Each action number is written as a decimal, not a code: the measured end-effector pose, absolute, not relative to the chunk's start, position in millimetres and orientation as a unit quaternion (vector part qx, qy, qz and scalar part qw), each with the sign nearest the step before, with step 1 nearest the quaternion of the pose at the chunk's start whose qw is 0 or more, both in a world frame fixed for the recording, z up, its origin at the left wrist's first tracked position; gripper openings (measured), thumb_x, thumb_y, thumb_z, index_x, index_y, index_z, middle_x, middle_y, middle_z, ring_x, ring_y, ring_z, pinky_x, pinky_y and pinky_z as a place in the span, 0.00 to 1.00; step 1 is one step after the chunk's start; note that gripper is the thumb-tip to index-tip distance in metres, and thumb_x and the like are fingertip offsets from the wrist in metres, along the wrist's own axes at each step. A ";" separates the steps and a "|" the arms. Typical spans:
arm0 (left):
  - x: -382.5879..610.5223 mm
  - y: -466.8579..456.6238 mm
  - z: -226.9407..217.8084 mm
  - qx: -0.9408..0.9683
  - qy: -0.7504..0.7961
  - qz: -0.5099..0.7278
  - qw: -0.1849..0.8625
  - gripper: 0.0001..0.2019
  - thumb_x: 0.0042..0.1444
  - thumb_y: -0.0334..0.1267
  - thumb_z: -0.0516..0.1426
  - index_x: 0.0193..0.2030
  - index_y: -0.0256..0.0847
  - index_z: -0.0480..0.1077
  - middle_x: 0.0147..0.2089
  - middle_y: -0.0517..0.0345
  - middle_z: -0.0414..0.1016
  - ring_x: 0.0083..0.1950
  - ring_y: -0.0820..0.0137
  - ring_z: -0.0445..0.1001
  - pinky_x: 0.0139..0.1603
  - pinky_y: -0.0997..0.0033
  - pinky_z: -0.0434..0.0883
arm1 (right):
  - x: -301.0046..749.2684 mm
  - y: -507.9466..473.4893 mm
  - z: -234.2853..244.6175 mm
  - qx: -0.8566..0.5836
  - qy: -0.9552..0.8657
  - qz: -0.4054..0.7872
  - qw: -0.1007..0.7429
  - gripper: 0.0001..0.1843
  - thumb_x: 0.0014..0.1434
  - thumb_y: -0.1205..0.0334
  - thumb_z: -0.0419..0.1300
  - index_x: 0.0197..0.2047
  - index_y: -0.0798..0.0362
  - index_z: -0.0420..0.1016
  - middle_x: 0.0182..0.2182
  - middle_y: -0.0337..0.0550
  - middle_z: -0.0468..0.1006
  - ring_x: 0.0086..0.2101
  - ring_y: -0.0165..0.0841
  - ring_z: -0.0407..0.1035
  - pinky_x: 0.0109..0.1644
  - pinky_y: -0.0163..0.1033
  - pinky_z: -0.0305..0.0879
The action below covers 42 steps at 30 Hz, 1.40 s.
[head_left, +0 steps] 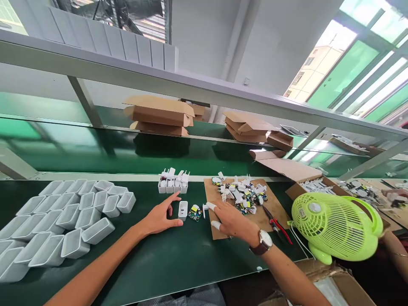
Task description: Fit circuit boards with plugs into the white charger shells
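My left hand point(161, 217) rests on the green table with fingers spread, thumb and forefinger on either side of a white charger shell point(182, 210) standing upright; it is touching or almost touching it. A small green circuit board point(194, 212) lies just right of the shell. My right hand point(230, 221), with white finger cots and a wristwatch, lies on a brown cardboard sheet point(217, 195), its forefinger stretched toward the board. A pile of circuit boards and white plug parts point(242, 194) sits on the cardboard.
Several empty white shells point(63, 216) lie in rows at the left. A small group of assembled shells point(174, 182) stands at the back. Red-handled pliers point(276, 223) and a lime-green fan point(334, 225) are at the right. Cardboard boxes point(159, 114) sit on the far conveyor.
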<state>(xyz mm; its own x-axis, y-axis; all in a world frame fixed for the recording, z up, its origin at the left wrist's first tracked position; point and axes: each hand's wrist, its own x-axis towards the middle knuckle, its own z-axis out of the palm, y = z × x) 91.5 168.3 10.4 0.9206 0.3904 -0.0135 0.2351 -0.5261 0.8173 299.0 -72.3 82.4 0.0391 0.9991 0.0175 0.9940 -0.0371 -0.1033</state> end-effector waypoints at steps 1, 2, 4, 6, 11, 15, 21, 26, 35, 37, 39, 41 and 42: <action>90.3 166.1 9.6 0.878 0.175 0.082 0.437 0.49 0.52 0.59 0.64 0.77 0.53 0.50 0.68 0.52 0.71 0.38 0.69 0.72 0.41 0.68 0.73 | 295.0 -74.5 73.7 -0.740 -0.671 0.011 0.031 0.25 0.60 0.69 0.64 0.59 0.54 0.67 0.53 0.54 0.76 0.51 0.47 0.74 0.54 0.50 0.73; 89.3 163.2 8.5 0.888 0.174 0.081 0.419 0.50 0.51 0.59 0.65 0.77 0.54 0.48 0.67 0.53 0.71 0.39 0.69 0.73 0.41 0.68 0.73 | 293.4 -77.4 65.6 -0.760 -0.649 -0.003 0.026 0.22 0.60 0.69 0.62 0.58 0.54 0.67 0.51 0.55 0.76 0.49 0.46 0.75 0.51 0.49 0.74; 88.2 156.8 5.2 0.904 0.186 0.087 0.376 0.47 0.53 0.59 0.64 0.77 0.54 0.50 0.58 0.55 0.77 0.39 0.67 0.73 0.41 0.68 0.72 | 295.5 -84.8 51.6 -0.786 -0.617 -0.014 0.023 0.17 0.61 0.72 0.58 0.54 0.54 0.68 0.45 0.52 0.77 0.41 0.42 0.76 0.44 0.44 0.74; 87.7 151.2 1.6 0.916 0.195 0.097 0.336 0.42 0.56 0.57 0.62 0.76 0.53 0.54 0.45 0.58 0.78 0.38 0.66 0.74 0.40 0.69 0.71 | 301.7 -92.5 41.5 -0.800 -0.599 -0.016 0.024 0.16 0.60 0.75 0.54 0.50 0.53 0.68 0.40 0.47 0.77 0.36 0.39 0.75 0.39 0.41 0.73; 85.0 149.0 -5.0 0.921 0.175 0.127 0.324 0.35 0.60 0.53 0.60 0.73 0.54 0.60 0.38 0.61 0.74 0.37 0.66 0.73 0.39 0.69 0.72 | 313.4 -102.0 35.3 -0.835 -0.548 -0.050 0.031 0.20 0.56 0.82 0.48 0.44 0.53 0.70 0.38 0.51 0.76 0.37 0.42 0.74 0.40 0.45 0.73; 81.0 150.3 -7.0 0.907 0.170 0.139 0.358 0.34 0.61 0.51 0.58 0.73 0.49 0.59 0.40 0.59 0.74 0.37 0.66 0.73 0.38 0.69 0.73 | 301.9 -92.7 46.8 -0.821 -0.565 -0.063 0.052 0.26 0.54 0.82 0.49 0.53 0.54 0.70 0.48 0.55 0.76 0.50 0.45 0.72 0.52 0.50 0.73; 75.9 146.9 -6.1 0.888 0.187 0.175 0.383 0.32 0.63 0.49 0.57 0.72 0.47 0.58 0.52 0.52 0.76 0.45 0.63 0.75 0.50 0.63 0.76 | 281.5 -44.1 55.7 -0.698 -0.707 0.034 0.103 0.39 0.47 0.83 0.56 0.63 0.56 0.67 0.65 0.55 0.69 0.66 0.47 0.59 0.68 0.56 0.62; 71.5 153.7 -8.7 0.876 0.216 0.207 0.378 0.31 0.61 0.46 0.59 0.71 0.47 0.60 0.57 0.49 0.75 0.50 0.61 0.76 0.57 0.58 0.75 | 283.4 -6.3 43.3 -0.688 -0.711 0.069 0.127 0.32 0.56 0.74 0.63 0.63 0.54 0.67 0.58 0.56 0.75 0.55 0.46 0.71 0.59 0.53 0.70; 67.1 157.3 -0.7 0.872 0.249 0.182 0.379 0.33 0.60 0.46 0.61 0.71 0.47 0.61 0.56 0.49 0.75 0.54 0.59 0.76 0.58 0.56 0.75 | 280.9 -12.6 31.6 -0.671 -0.703 0.099 0.215 0.34 0.59 0.72 0.61 0.68 0.53 0.62 0.58 0.54 0.75 0.57 0.45 0.71 0.59 0.53 0.73; 65.7 157.0 -0.2 0.872 0.252 0.176 0.381 0.33 0.60 0.46 0.61 0.71 0.47 0.60 0.56 0.49 0.74 0.53 0.60 0.76 0.58 0.57 0.75 | 280.6 -18.4 31.0 -0.651 -0.707 0.124 0.245 0.40 0.57 0.76 0.58 0.71 0.51 0.58 0.63 0.53 0.71 0.63 0.43 0.66 0.64 0.52 0.70; 64.0 156.9 -0.8 0.872 0.251 0.176 0.381 0.33 0.61 0.46 0.61 0.71 0.48 0.60 0.57 0.50 0.74 0.53 0.60 0.76 0.58 0.57 0.75 | 278.9 -21.5 29.2 -0.644 -0.704 0.127 0.271 0.40 0.57 0.76 0.57 0.72 0.51 0.57 0.66 0.53 0.68 0.67 0.43 0.61 0.68 0.54 0.66; 62.4 157.1 -1.7 0.873 0.247 0.179 0.380 0.33 0.61 0.46 0.61 0.71 0.48 0.60 0.57 0.50 0.74 0.53 0.60 0.76 0.58 0.57 0.75 | 276.2 -21.7 25.8 -0.659 -0.690 0.106 0.280 0.36 0.60 0.72 0.59 0.70 0.52 0.59 0.67 0.56 0.67 0.68 0.47 0.59 0.69 0.58 0.64; 61.7 157.3 -2.1 0.874 0.244 0.179 0.379 0.33 0.61 0.46 0.61 0.72 0.48 0.59 0.57 0.50 0.74 0.53 0.60 0.76 0.58 0.56 0.75 | 275.0 -21.0 23.7 -0.670 -0.682 0.096 0.277 0.34 0.60 0.70 0.60 0.70 0.52 0.61 0.66 0.57 0.68 0.68 0.49 0.59 0.69 0.60 0.63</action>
